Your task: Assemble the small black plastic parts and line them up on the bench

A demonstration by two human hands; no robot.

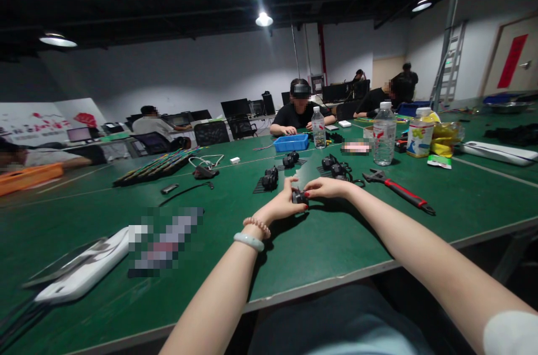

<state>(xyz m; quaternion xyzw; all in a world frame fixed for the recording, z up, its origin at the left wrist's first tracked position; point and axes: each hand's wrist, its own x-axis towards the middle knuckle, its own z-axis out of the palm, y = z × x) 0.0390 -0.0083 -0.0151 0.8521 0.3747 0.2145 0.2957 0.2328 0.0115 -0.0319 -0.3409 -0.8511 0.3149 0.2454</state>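
Note:
Between my two hands is a small black part [298, 197], its exact kind too small to make out. My left hand [282, 201] grips it from the left, thumb and fingers around its side. From the right, my right hand [325, 188] pinches the same part with its fingertips. Just beyond lie similar black parts: one [270, 178] left of my hands, another [291, 159] farther back, and a cluster [333, 166] behind my right hand. To the right rests an adjustable wrench [399, 191] with a red and black handle.
Bottles [384, 134] and a yellow packet [442, 139] stand at the right. A blue tray [291, 143] sits before a person [299, 111] across the green table [328, 254]. At the left are a white device [90, 265], a black cable [185, 191] and a bundle of wires [157, 167].

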